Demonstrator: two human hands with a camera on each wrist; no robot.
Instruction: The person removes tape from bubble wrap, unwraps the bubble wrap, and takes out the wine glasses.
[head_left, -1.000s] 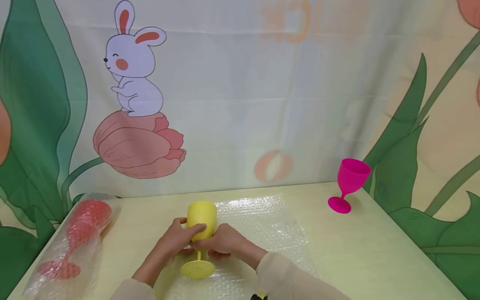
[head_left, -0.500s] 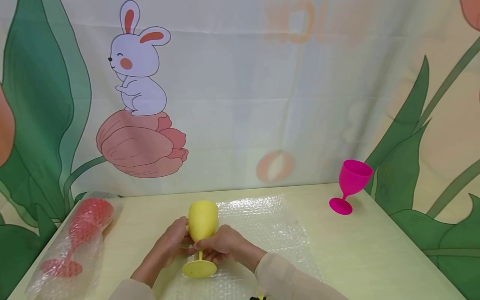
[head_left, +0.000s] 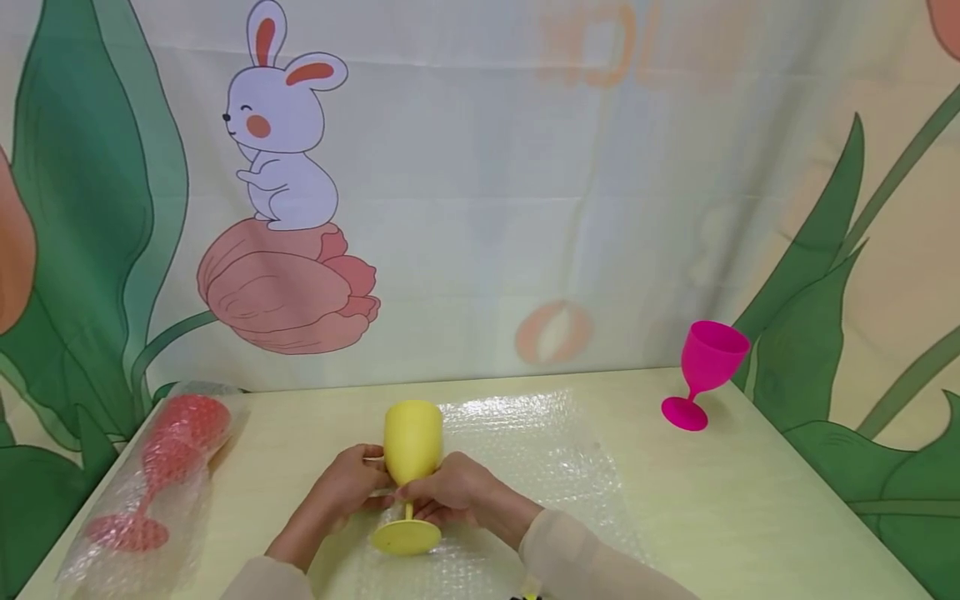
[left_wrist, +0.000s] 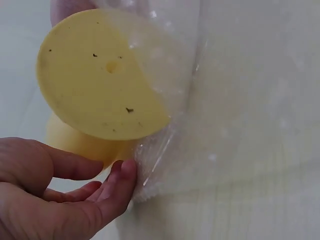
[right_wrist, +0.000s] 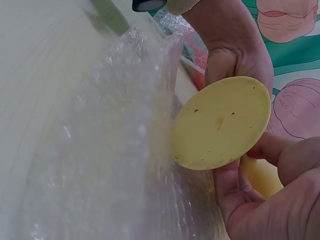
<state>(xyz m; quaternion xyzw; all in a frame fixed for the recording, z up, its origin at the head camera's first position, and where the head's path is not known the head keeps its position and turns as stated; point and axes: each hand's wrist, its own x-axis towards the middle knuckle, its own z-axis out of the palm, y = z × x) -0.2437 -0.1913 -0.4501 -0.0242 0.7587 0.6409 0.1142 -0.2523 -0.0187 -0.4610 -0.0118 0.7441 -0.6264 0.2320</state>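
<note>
A yellow plastic goblet point(head_left: 413, 437) is held upright but tilted over a bubble wrap sheet point(head_left: 525, 458). My right hand point(head_left: 457, 487) pinches it low on the bowl, near the stem, with the thumb in front. My left hand point(head_left: 348, 479) is at the bowl's left side, thumb and curled fingers at its lower part; the exact contact is partly hidden. Both wrist views show the underside of the round base point(left_wrist: 95, 80), which has small dark specks. In the left wrist view, the bubble wrap's edge overlaps that base beside my left fingertips.
A red goblet point(head_left: 176, 442) wrapped in bubble wrap lies at the table's left edge. At the back right stands a magenta goblet point(head_left: 708, 358). Behind the table point(head_left: 750, 517) hangs a printed curtain point(head_left: 465, 183) with a rabbit and tulips.
My left thumb has slid off the bowl's front to its left side. The yellow goblet has shifted slightly right in view, with my right hand still gripping it.
</note>
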